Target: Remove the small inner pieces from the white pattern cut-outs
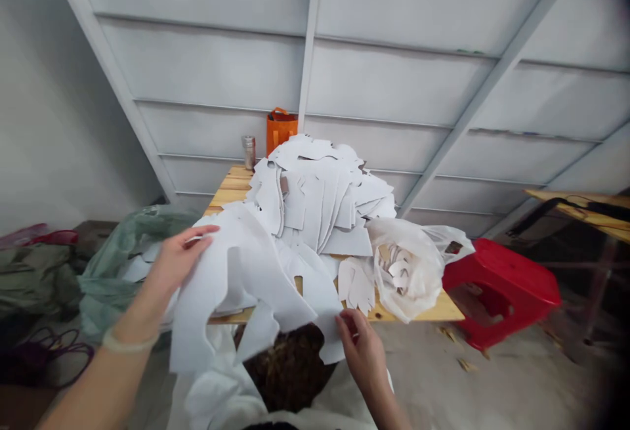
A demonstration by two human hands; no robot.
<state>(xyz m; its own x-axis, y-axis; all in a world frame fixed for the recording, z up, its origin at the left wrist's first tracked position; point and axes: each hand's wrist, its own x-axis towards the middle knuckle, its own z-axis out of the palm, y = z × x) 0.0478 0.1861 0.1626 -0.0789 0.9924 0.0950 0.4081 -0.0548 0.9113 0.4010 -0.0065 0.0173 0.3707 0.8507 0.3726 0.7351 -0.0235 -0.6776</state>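
Large white cut-out sheets with curved edges and notches lie over the table's front edge. My left hand is closed at the upper left edge of one sheet, its fingers on the white surface. Lower right, my right hand pinches the edge of a white sheet piece that hangs past the table. Whether both hands hold the same sheet I cannot tell, as the pieces overlap. Behind them rises a tall heap of similar white cut pieces. Small off-white pieces lie right of the sheets.
A wooden table carries the heap, a clear plastic bag of scraps, an orange bag and a metal flask. A red stool stands right. A greenish bag is at left; a white sack opens below.
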